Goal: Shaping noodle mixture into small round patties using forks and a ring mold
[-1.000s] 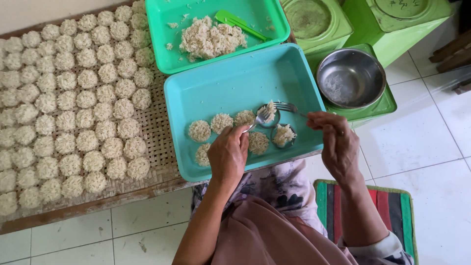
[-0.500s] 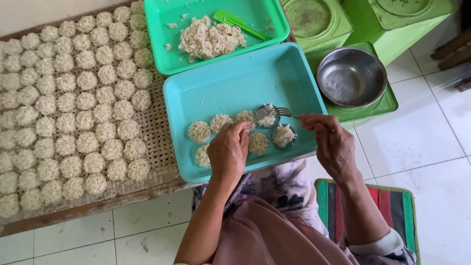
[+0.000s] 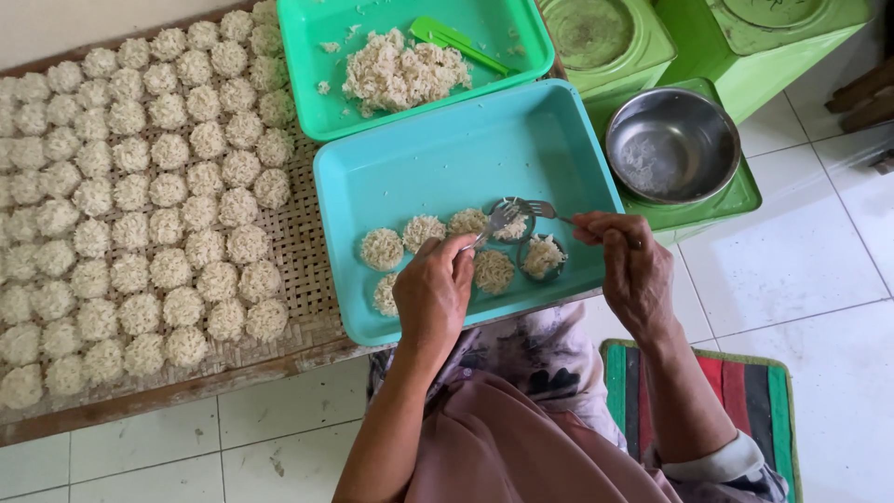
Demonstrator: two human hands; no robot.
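Right hand (image 3: 633,270) clamped on the handle end of a metal fork (image 3: 542,210), fingers curled together around it, over the near right part of the blue tray (image 3: 447,158). Left hand (image 3: 433,293) over the tray's near edge, fingertips pinched on what looks like the thin metal handle of a round mould (image 3: 510,224); exact hold hard to make out.

Fork lying nearly level, long axis running left to right across the tray, tines to the left and dipped into the noodles inside the mould, handle to the right and slightly nearer the person.

Judged from the layout, only a small share done on this tray: about six pressed noodle rounds (image 3: 382,249) clustered along its near side, just beside the mould, one at the right seemingly inside a ring of its own. Rest of the tray floor bare.

Beyond the blue tray's far edge, a green tray (image 3: 317,84) with a heap of loose noodles (image 3: 400,74) yet unshaped and a green spatula (image 3: 456,39) beside it. Left of the blue tray, a woven mat (image 3: 303,242) packed with rows of finished rounds (image 3: 149,186), nearly full. Right of the blue tray, well apart from both hands, a steel bowl (image 3: 670,144) on a green lid. Below the tray's near edge, white floor tiles.
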